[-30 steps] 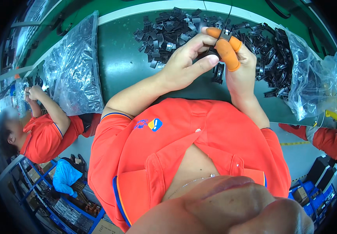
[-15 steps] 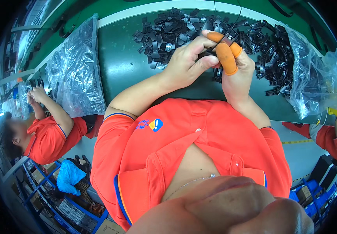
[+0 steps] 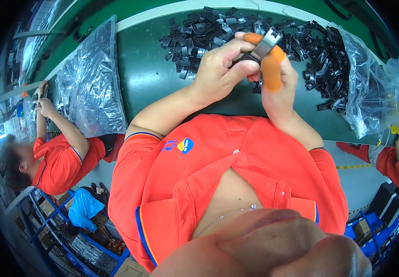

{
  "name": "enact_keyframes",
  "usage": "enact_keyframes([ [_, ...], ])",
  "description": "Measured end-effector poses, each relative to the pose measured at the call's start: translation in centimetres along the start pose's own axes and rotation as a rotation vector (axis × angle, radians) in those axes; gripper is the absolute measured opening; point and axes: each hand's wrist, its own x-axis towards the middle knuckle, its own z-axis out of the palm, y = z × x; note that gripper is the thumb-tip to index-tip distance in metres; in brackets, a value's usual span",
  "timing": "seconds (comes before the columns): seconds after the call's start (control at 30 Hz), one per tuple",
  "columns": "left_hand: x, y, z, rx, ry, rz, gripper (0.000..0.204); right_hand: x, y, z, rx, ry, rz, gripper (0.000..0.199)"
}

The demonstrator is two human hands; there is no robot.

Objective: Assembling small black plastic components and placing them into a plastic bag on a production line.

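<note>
Both hands meet over the green table (image 3: 146, 85), gripping one small black plastic part (image 3: 266, 45) whose glossy face catches the light. My left hand (image 3: 225, 69) pinches its lower end between thumb and fingers. Orange finger cots cover the thumb and fingers of my right hand (image 3: 278, 81), which closes on the part's upper end. My fingers hide some of the part. Behind the hands lies a heap of small flat black plastic pieces (image 3: 194, 39). To the right is a second heap of curved black parts (image 3: 324, 69).
A clear plastic bag (image 3: 91, 83) hangs over the table's left side, and another plastic bag (image 3: 372, 87) lies at the right. A co-worker in red (image 3: 60, 159) works at the left; another person's red sleeve (image 3: 389, 161) shows at the right. Blue shelving (image 3: 93, 247) stands lower left.
The black part has turned in my hands, so that its shiny broad face now shows and its end points up and right. Both hands stay close together over the table.
</note>
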Motion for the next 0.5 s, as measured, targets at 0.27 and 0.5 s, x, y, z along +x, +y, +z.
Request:
enact_keyframes([
  [0.27,0.0,-0.2,-0.4,-0.36,-0.106,-0.194,0.033,0.2,0.4,-2.3,0.105,-0.222,0.033,0.046],
  [0.5,0.2,0.5,0.8,0.341,-0.137,0.161,0.049,0.3,0.4,-3.1,-0.661,-0.204,-0.504,0.033],
])
